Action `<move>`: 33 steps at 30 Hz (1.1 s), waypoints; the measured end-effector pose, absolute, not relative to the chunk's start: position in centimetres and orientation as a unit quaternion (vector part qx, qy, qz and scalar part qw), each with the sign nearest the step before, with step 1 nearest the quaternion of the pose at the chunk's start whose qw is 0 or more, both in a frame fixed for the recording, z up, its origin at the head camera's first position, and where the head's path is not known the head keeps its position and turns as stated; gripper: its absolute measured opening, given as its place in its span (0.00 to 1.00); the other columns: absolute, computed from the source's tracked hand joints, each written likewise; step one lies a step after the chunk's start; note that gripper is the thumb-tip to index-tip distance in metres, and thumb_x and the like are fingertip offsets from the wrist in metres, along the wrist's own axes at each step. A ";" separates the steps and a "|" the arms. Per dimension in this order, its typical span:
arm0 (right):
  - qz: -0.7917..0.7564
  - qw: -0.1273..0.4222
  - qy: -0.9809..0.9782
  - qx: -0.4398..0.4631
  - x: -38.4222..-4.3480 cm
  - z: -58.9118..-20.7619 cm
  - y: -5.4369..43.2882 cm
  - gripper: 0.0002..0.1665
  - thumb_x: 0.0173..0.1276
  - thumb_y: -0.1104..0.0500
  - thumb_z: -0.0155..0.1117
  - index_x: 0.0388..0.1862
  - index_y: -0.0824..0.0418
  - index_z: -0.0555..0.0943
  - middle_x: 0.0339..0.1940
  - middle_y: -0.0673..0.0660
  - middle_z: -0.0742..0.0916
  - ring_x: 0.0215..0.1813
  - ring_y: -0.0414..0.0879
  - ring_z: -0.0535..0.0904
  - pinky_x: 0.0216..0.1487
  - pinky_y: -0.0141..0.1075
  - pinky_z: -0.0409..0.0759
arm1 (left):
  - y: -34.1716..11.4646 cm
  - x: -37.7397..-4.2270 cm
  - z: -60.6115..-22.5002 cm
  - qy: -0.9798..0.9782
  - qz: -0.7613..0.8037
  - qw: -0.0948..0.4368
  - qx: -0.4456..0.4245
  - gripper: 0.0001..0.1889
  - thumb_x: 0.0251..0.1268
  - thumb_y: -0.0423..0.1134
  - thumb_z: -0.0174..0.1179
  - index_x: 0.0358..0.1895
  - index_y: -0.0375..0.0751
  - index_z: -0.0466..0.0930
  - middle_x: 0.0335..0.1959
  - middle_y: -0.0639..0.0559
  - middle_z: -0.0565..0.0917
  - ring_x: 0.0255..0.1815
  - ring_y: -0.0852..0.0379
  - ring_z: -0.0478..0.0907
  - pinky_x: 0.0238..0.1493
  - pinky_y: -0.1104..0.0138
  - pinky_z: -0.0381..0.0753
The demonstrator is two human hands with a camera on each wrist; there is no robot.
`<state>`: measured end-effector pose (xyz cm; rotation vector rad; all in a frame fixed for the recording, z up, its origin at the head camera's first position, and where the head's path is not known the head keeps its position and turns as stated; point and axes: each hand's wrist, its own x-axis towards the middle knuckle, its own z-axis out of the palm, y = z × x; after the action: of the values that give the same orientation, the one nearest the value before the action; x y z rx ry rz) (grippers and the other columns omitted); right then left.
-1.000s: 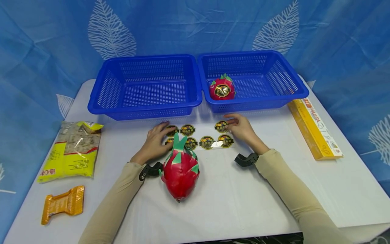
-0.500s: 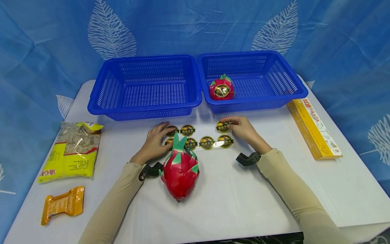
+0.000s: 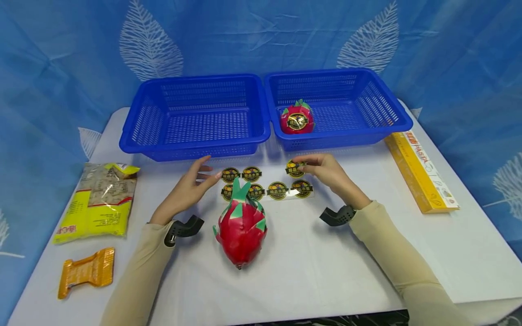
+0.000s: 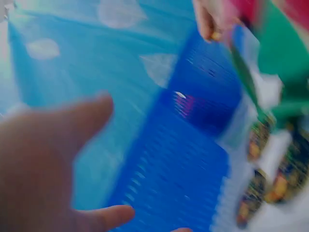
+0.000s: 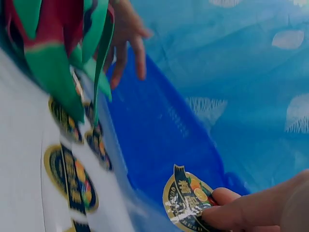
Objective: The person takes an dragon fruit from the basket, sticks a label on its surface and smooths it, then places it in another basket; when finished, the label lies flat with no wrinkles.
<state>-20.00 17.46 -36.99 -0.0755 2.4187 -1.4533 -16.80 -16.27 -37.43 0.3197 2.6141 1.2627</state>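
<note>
My right hand (image 3: 326, 173) pinches a round black-and-gold sticker (image 5: 189, 199) between thumb and fingers, held above the sticker sheet (image 3: 285, 194). In the right wrist view the sticker is off the sheet and faces the camera. My left hand (image 3: 185, 190) hovers left of the sheet with its fingers spread and holds nothing; the blurred left wrist view shows the fingers apart too. A red dragon fruit (image 3: 241, 231) with green leaf tips lies between the hands, its tips overlapping the sheet. Several stickers remain on the sheet, some partly hidden by those tips.
Two blue baskets stand at the back: the left basket (image 3: 191, 147) and the right basket (image 3: 346, 138), which holds another dragon fruit (image 3: 297, 118) bearing a sticker. At left lie a yellow bag (image 3: 98, 201) and an orange packet (image 3: 86, 273). A pasta box (image 3: 422, 174) lies at right.
My right hand has peeled a sticker off the sheet and holds it. My left hand has lifted off the sheet and moved left, clear of the dragon fruit, with its fingers spreading.
</note>
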 end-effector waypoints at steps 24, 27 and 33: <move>-0.557 0.199 0.796 -0.133 -14.4 -33.8 13.8 0.15 0.58 0.58 0.64 0.45 0.56 0.83 0.47 0.53 0.85 0.40 0.41 0.82 0.45 0.39 0.80 | -11.2 -12.2 -36.0 0.884 0.317 0.318 0.130 0.61 0.31 0.73 0.62 0.70 0.64 0.34 0.59 0.53 0.71 0.61 0.54 0.68 0.59 0.55 0.71; -0.560 0.201 0.792 -0.136 -14.1 -33.7 13.6 0.15 0.58 0.57 0.65 0.45 0.55 0.83 0.47 0.53 0.85 0.43 0.42 0.83 0.48 0.38 0.80 | -11.4 -12.3 -36.0 0.882 0.314 0.323 0.137 0.59 0.34 0.72 0.62 0.70 0.64 0.34 0.59 0.52 0.70 0.62 0.53 0.68 0.59 0.53 0.70; -0.576 0.188 0.785 -0.125 -13.8 -33.3 13.4 0.16 0.58 0.59 0.65 0.46 0.57 0.82 0.49 0.54 0.84 0.43 0.41 0.83 0.48 0.38 0.80 | -12.0 -12.9 -36.1 0.871 0.322 0.334 0.162 0.55 0.39 0.69 0.61 0.69 0.66 0.35 0.60 0.49 0.70 0.63 0.50 0.67 0.58 0.51 0.70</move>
<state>-13.78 13.43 -33.31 -0.3514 2.2098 -1.6214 -12.92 -11.96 -36.07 0.4232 2.2722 0.8415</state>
